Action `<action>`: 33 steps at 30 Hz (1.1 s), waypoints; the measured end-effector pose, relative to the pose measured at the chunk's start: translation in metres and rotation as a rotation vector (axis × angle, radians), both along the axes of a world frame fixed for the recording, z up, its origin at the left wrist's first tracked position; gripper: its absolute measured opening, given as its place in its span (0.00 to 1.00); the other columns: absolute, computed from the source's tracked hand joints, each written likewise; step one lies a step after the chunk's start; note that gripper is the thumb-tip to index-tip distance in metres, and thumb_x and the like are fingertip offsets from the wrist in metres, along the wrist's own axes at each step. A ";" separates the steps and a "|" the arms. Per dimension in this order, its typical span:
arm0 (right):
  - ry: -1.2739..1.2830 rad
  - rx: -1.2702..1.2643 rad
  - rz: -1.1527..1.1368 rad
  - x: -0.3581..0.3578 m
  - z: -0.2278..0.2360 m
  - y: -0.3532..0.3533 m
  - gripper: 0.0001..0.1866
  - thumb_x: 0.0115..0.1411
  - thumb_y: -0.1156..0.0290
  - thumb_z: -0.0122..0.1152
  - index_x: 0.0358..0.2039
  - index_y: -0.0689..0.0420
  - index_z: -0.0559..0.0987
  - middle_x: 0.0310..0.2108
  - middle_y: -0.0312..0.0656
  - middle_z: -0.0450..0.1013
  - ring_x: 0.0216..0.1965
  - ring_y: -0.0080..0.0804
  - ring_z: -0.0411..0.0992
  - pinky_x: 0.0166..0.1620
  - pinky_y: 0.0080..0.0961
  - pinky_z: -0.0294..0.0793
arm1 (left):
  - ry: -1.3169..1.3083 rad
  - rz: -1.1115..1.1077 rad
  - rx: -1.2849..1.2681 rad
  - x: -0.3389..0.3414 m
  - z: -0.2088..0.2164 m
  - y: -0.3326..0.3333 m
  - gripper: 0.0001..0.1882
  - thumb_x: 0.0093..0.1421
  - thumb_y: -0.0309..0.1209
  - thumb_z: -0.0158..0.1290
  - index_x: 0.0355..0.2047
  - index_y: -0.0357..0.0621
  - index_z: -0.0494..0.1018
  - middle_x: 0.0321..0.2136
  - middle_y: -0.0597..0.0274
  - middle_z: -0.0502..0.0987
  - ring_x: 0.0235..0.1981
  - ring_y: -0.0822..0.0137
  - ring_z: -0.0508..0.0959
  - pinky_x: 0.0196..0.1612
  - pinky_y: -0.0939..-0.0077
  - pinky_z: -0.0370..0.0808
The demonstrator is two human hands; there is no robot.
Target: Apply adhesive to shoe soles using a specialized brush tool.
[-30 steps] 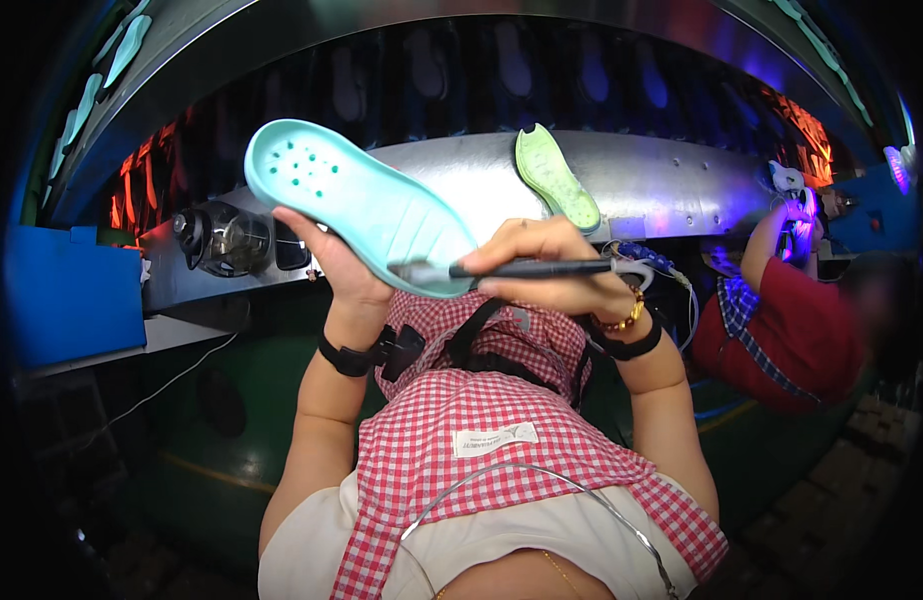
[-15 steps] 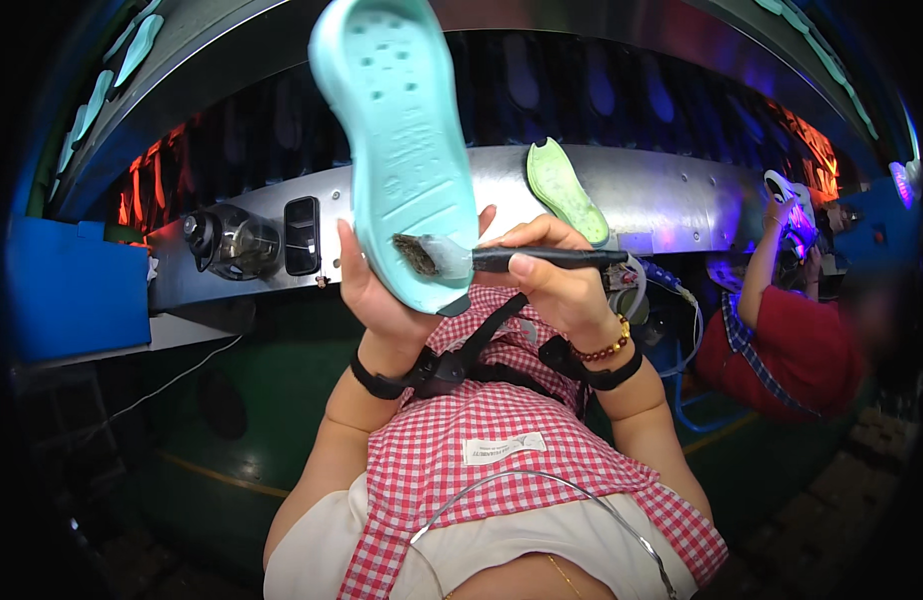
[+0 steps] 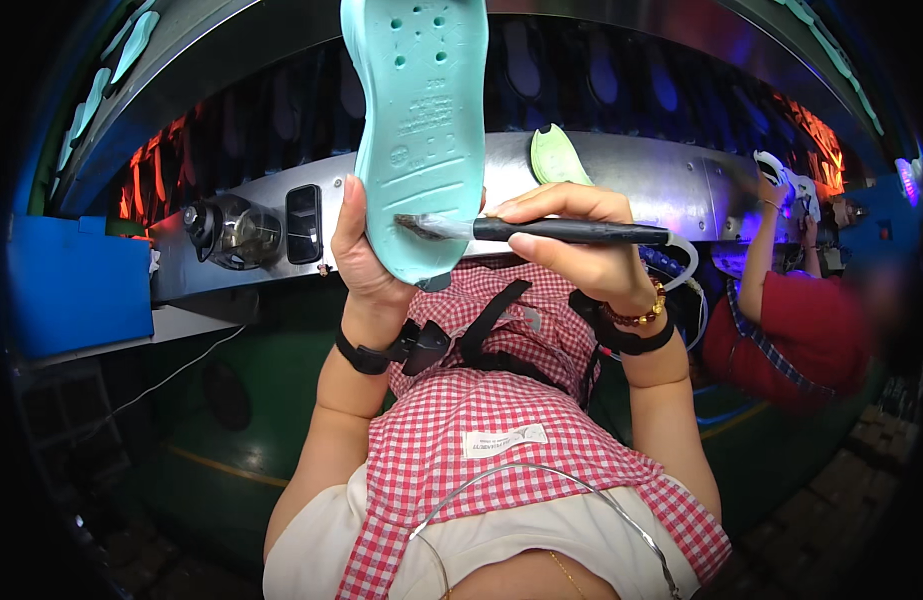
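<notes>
A turquoise shoe sole (image 3: 427, 140) with small holes toward its far end stands raised before me. My left hand (image 3: 367, 255) grips its near end, thumb along the left edge and other fingers hidden behind. In my right hand (image 3: 582, 240) is a black-handled brush (image 3: 572, 231), pinched between thumb and fingers. Its dark-tipped pale bristles lie against the sole's near half. From the handle's right end a pale tube (image 3: 690, 262) bends downward.
On the metal ledge (image 3: 632, 170) beyond lie a green sole (image 3: 557, 158), a black phone (image 3: 304, 224) and a dark see-through jug (image 3: 234, 233). Several soles hang in the dark slot behind. A co-worker in a red top (image 3: 797, 330) handles a white shoe (image 3: 774, 172) at right.
The turquoise sole has shifted away and slightly right, turning more upright. The brush has moved up a little with my right hand, its bristles now lying more sideways across the sole.
</notes>
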State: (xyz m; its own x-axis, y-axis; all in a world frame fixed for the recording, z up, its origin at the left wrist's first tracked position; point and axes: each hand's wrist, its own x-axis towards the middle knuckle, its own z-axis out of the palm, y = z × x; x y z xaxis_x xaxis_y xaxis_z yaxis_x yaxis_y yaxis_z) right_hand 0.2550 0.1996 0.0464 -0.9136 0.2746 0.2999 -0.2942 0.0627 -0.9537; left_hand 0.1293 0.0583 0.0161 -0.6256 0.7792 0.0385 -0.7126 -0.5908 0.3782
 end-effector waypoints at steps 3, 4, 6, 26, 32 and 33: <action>0.028 0.226 0.175 0.003 0.009 0.003 0.09 0.47 0.79 0.60 0.32 0.63 0.77 0.30 0.43 0.75 0.31 0.25 0.73 0.36 0.18 0.71 | 0.038 -0.027 0.039 -0.007 -0.004 -0.005 0.30 0.59 0.47 0.39 0.52 0.35 0.58 0.45 0.46 0.68 0.45 0.53 0.71 0.49 0.59 0.67; 0.042 0.238 0.199 0.003 0.011 0.003 0.09 0.46 0.78 0.61 0.31 0.63 0.77 0.30 0.44 0.75 0.31 0.26 0.73 0.36 0.18 0.71 | 0.019 -0.047 0.089 -0.008 -0.005 -0.006 0.29 0.59 0.47 0.39 0.51 0.34 0.59 0.45 0.47 0.68 0.45 0.53 0.71 0.49 0.59 0.67; 0.052 0.187 0.049 0.001 0.006 0.003 0.09 0.46 0.78 0.61 0.30 0.62 0.77 0.29 0.42 0.75 0.32 0.25 0.73 0.36 0.18 0.71 | 0.062 0.004 0.027 -0.010 -0.001 -0.005 0.29 0.59 0.47 0.39 0.50 0.34 0.60 0.44 0.46 0.69 0.43 0.54 0.72 0.48 0.60 0.68; 0.052 0.673 0.453 0.008 0.015 0.026 0.09 0.49 0.71 0.50 0.30 0.54 0.77 0.35 0.38 0.75 0.33 0.33 0.73 0.35 0.27 0.70 | 0.211 -0.599 -0.546 -0.026 0.020 -0.009 0.22 0.57 0.35 0.46 0.47 0.30 0.63 0.40 0.52 0.72 0.37 0.68 0.75 0.39 0.79 0.74; 0.007 0.879 0.365 0.007 0.028 0.039 0.08 0.46 0.72 0.54 0.29 0.53 0.77 0.35 0.37 0.75 0.32 0.33 0.73 0.33 0.29 0.71 | 0.257 -0.571 -0.638 -0.026 0.024 -0.016 0.22 0.58 0.35 0.46 0.47 0.30 0.63 0.38 0.53 0.72 0.34 0.72 0.76 0.35 0.83 0.75; 0.032 0.808 0.388 0.006 0.020 0.039 0.08 0.47 0.73 0.53 0.30 0.54 0.77 0.35 0.39 0.75 0.33 0.35 0.73 0.33 0.28 0.71 | 0.258 -0.568 -0.634 -0.027 0.022 -0.016 0.22 0.58 0.35 0.46 0.47 0.30 0.63 0.38 0.53 0.72 0.34 0.72 0.76 0.35 0.83 0.75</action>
State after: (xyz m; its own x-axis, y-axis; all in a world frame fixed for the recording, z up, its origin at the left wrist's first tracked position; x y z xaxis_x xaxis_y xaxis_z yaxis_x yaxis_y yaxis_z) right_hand 0.2614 0.2383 0.0664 -0.8862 -0.3576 0.2947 -0.4600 0.6019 -0.6528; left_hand 0.1023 0.0425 0.0379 -0.1696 0.8917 -0.4197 -0.6818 0.2014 0.7033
